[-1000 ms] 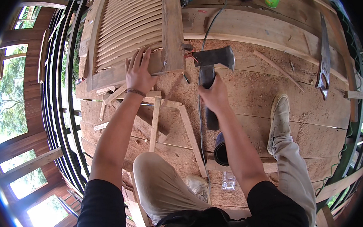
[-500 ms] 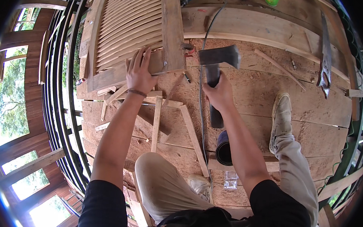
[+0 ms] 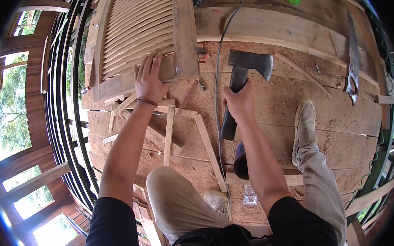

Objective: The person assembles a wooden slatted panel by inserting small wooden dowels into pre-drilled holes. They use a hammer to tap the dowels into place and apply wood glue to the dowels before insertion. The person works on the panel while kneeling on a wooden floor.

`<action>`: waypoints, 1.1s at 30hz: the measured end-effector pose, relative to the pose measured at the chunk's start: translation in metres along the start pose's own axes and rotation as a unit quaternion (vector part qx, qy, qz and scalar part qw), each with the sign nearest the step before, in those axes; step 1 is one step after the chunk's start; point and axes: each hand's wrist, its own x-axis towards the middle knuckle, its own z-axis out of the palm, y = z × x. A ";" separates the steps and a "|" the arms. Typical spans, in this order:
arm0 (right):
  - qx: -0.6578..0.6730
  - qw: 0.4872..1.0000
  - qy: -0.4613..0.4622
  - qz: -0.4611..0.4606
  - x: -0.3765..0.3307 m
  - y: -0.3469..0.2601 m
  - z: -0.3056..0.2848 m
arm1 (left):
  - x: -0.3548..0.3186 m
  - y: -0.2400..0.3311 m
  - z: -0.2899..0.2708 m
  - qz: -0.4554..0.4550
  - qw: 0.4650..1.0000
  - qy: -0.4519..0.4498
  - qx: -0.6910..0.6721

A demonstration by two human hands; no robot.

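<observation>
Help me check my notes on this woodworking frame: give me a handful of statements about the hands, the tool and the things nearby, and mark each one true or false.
1. The right hand grips the handle of a hatchet. True.
2. The left hand is lifted clear of the louvred shutter. False: its palm lies flat on the shutter's lower frame.
3. A handsaw lies on the wooden floor to the far right. True.
4. The hatchet's head is buried in the shutter. False: the head is apart from the shutter, to its right over the floor.
5. A dark cable runs between the two hands. True.
6. The left wrist is bare. False: it wears a thin bracelet.
</observation>
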 end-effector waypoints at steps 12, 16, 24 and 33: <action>-0.154 0.982 -0.020 -0.107 0.012 0.014 0.008 | 0.001 -0.005 0.005 0.005 1.000 -0.006 0.011; -0.284 0.942 -0.071 -0.168 0.015 0.001 -0.004 | 0.000 -0.004 0.003 -0.002 1.000 -0.014 0.001; -0.351 0.925 -0.103 -0.105 0.013 -0.018 -0.002 | 0.001 -0.006 0.001 -0.005 1.000 -0.023 0.010; -0.353 0.920 -0.105 -0.134 0.010 -0.024 -0.006 | -0.001 -0.006 0.000 -0.013 0.999 -0.030 0.009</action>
